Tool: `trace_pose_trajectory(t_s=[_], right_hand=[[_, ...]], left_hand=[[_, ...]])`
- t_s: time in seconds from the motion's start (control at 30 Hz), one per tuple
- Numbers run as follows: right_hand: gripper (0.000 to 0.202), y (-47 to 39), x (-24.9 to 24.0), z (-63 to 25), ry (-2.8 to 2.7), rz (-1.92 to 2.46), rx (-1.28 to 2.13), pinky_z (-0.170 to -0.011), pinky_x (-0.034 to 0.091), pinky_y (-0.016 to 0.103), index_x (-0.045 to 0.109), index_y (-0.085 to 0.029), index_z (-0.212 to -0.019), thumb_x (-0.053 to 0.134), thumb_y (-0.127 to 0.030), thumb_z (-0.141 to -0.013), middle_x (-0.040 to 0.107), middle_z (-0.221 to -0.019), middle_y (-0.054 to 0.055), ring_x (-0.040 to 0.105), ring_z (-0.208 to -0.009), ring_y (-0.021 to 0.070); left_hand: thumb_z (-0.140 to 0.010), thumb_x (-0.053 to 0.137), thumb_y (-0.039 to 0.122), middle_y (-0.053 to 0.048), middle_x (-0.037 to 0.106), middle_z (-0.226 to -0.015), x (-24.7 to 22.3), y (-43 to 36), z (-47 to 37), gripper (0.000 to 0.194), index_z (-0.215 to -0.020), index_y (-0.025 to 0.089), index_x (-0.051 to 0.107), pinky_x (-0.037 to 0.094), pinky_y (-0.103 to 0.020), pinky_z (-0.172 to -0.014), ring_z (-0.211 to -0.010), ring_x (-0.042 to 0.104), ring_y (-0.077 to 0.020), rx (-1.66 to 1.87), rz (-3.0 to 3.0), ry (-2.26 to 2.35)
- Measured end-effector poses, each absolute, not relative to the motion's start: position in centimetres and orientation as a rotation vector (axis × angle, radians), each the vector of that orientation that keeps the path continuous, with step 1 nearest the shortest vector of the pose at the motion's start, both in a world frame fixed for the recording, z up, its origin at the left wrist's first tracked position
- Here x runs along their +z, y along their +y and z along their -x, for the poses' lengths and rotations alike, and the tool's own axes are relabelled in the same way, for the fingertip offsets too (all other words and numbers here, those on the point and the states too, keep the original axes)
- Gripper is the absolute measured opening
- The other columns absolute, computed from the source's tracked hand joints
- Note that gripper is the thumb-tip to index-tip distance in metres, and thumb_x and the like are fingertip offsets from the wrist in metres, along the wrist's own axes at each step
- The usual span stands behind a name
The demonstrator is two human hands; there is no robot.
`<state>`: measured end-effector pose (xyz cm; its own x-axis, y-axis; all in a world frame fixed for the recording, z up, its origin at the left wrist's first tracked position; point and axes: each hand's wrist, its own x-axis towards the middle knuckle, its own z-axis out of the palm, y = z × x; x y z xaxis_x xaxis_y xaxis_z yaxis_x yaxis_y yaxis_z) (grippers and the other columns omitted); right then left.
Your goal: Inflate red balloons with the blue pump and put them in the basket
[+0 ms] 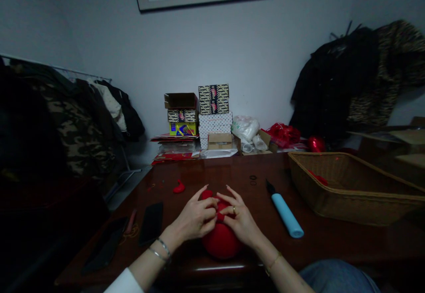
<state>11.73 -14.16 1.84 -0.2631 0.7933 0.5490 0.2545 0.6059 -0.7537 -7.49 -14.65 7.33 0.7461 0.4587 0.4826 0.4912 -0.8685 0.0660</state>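
A round red balloon point(222, 241) rests at the table's front edge, between my wrists. Smaller red balloon parts point(207, 194) show above it among my fingers. My left hand point(199, 215) pinches the red rubber from the left, its index finger stretched forward. From the right, my right hand point(237, 215), with a ring on one finger, closes its thumb and fingers on the same red piece. The fingertips of both hands nearly meet over the balloon. Exactly how the rubber is folded or twisted there is hidden by the fingers.
Left on the table are a small red balloon point(179, 187), a black phone point(151, 223) and a dark tray point(104, 245). To the right lie a light blue pump point(287, 215), black rings point(253, 179) and a wicker basket point(352, 193). Boxes point(215, 125) stand behind.
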Motion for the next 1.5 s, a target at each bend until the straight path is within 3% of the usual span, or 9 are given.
trace_pose_trajectory(t_s=[0.27, 0.4, 0.5, 0.8, 0.9, 1.0, 1.17, 1.33, 1.5], right_hand=[[0.011, -13.8, 0.8, -11.0, -1.634, 0.882, 0.718, -0.103, 0.030, 0.053, 0.072, -0.030, -0.075, 0.066, -0.038, -0.076, 0.062, -0.120, 0.004, 0.037, -0.128, 0.0258], [0.010, -14.2, 0.2, -10.3, -1.566, 0.917, 0.641, -0.103, 0.030, 0.053, 0.072, -0.030, -0.076, 0.063, -0.034, -0.078, 0.064, -0.116, 0.004, 0.038, -0.126, 0.0249], [0.011, -14.6, -0.2, -9.8, -1.523, 0.928, 0.573, -0.102, 0.031, 0.052, 0.072, -0.031, -0.078, 0.061, -0.031, -0.080, 0.064, -0.115, 0.004, 0.040, -0.124, 0.0242], [0.014, -14.7, -1.6, -9.1, -1.475, 0.957, 0.426, -0.098, 0.038, 0.048, 0.071, -0.031, -0.085, 0.057, -0.030, -0.083, 0.066, -0.113, 0.002, 0.042, -0.121, 0.0224], [0.015, -14.7, -1.7, -9.1, -1.470, 0.985, 0.384, -0.097, 0.039, 0.047, 0.071, -0.031, -0.086, 0.056, -0.031, -0.084, 0.066, -0.111, 0.002, 0.043, -0.120, 0.0224], [0.017, -14.6, -1.9, -9.0, -1.453, 1.018, 0.332, -0.097, 0.040, 0.048, 0.070, -0.029, -0.091, 0.054, -0.031, -0.085, 0.066, -0.111, 0.003, 0.044, -0.118, 0.0229], [0.021, -14.5, -2.3, -8.7, -1.468, 1.051, 0.243, -0.094, 0.041, 0.049, 0.069, -0.030, -0.098, 0.053, -0.029, -0.085, 0.067, -0.110, 0.003, 0.047, -0.115, 0.0238], [0.023, -14.6, -2.0, -9.1, -1.514, 1.090, 0.167, -0.093, 0.040, 0.049, 0.069, -0.031, -0.100, 0.054, -0.027, -0.083, 0.066, -0.111, 0.002, 0.048, -0.114, 0.0250], [0.016, -14.7, -1.4, -9.3, -1.591, 1.106, 0.111, -0.097, 0.033, 0.051, 0.071, -0.032, -0.086, 0.060, -0.025, -0.078, 0.065, -0.115, -0.001, 0.042, -0.120, 0.0277]], left_hand=[[-0.078, 0.048, 0.015, -0.002, 0.069, -0.078, 4.0, -14.2, 7.7, 0.025, -0.054, 0.019, 0.049, 0.024, -0.047, -0.106, -0.082, 0.063, -0.0169, -1.623, 2.809, -1.142], [-0.076, 0.045, 0.018, -0.004, 0.061, -0.062, 3.9, -14.3, 6.9, 0.026, -0.050, 0.019, 0.047, 0.041, -0.035, -0.081, -0.069, 0.054, -0.0171, -2.095, 2.879, -1.315], [-0.074, 0.043, 0.018, -0.002, 0.052, -0.054, 4.1, -14.2, 6.4, 0.024, -0.050, 0.019, 0.047, 0.038, -0.029, -0.065, -0.061, 0.046, -0.0159, -2.282, 2.894, -1.413], [-0.075, 0.049, 0.024, 0.004, 0.041, -0.048, 3.2, -13.3, 5.7, 0.025, -0.051, 0.017, 0.046, 0.028, -0.024, -0.052, -0.047, 0.034, -0.0100, -2.327, 2.674, -1.796], [-0.077, 0.046, 0.025, 0.000, 0.050, -0.052, 3.4, -13.5, 5.8, 0.024, -0.060, 0.014, 0.060, 0.035, -0.026, -0.057, -0.052, 0.043, -0.0121, -2.393, 2.879, -1.621], [-0.081, 0.045, 0.027, -0.001, 0.057, -0.055, 3.5, -13.7, 5.5, 0.033, -0.093, 0.010, 0.070, 0.042, -0.030, -0.072, -0.063, 0.055, -0.0162, -2.453, 2.849, -1.623], [-0.081, 0.057, 0.037, 0.002, 0.058, -0.051, 2.8, -13.8, 4.5, 0.057, -0.131, 0.011, 0.051, 0.048, -0.030, -0.072, -0.055, 0.057, -0.0136, -2.542, 2.513, -1.978], [-0.066, 0.075, 0.032, -0.007, 0.066, -0.108, 2.4, -14.1, 4.9, 0.056, -0.120, 0.026, 0.061, 0.044, -0.039, -0.094, -0.099, 0.060, -0.0210, -2.141, 2.671, -1.798], [-0.063, 0.078, 0.030, -0.007, 0.062, -0.119, 2.1, -13.5, 5.0, 0.049, -0.111, 0.033, 0.066, 0.038, -0.046, -0.101, -0.109, 0.052, -0.0224, -1.715, 2.812, -1.647]])
